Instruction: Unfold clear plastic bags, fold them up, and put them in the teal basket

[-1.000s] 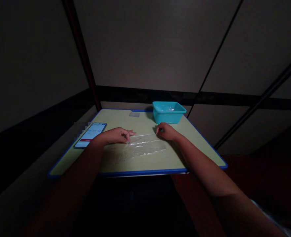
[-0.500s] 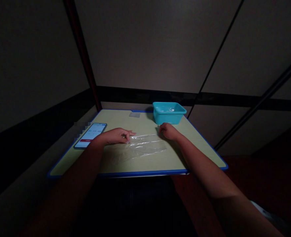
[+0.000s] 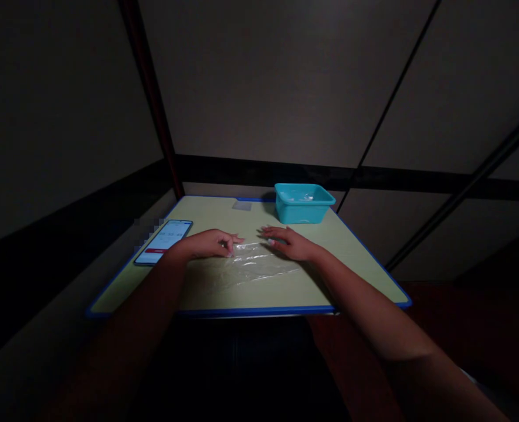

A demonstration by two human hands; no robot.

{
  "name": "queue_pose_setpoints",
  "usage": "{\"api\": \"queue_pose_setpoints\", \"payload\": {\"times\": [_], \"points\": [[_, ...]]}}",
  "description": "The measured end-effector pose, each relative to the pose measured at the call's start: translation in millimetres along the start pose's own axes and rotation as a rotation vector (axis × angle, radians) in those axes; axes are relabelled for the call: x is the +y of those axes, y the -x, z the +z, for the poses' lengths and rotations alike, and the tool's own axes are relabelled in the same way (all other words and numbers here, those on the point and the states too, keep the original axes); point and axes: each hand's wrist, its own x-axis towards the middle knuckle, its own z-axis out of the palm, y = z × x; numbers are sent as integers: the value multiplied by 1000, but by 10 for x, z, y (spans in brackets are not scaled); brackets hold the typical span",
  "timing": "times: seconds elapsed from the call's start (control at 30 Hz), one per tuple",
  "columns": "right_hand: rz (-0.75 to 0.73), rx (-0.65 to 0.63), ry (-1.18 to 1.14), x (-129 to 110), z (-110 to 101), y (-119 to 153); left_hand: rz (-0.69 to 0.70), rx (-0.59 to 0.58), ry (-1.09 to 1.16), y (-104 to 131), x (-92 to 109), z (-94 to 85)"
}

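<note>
Clear film is spread on the table — pinched far left by the left hand, fingertips closed. The right hand is held over its far right, fingers loosely spread; touching can't be told. Left's kinda blocked by a phone, back right by a teal tub — some room's left toward the blue front edge.
</note>
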Motion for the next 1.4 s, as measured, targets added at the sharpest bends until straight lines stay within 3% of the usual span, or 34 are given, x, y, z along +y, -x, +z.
{"api": "queue_pose_setpoints", "payload": {"times": [0.13,0.33,0.47,0.6,0.67,0.87,1.1,1.27,1.4], "points": [[68,-219,11,-143,17,11,-21,4,-13,-11,-27,-6],[109,-342,44,-187,20,22,-36,42,14,6,-50,-2],[132,-392,39,-206,8,26,-75,234,29,-16,-18,41],[131,-383,40,-216,4,22,25,465,-109,-80,69,165],[130,-383,42,-208,8,22,64,433,-262,-115,135,263],[113,-395,51,-192,15,24,94,147,-473,-217,297,550],[120,-423,85,-208,-3,21,5,81,-497,-202,305,609],[95,-417,61,-188,-5,26,-53,142,-545,-195,281,573],[107,-429,73,-187,-7,28,-85,371,-567,-189,186,399]]}}
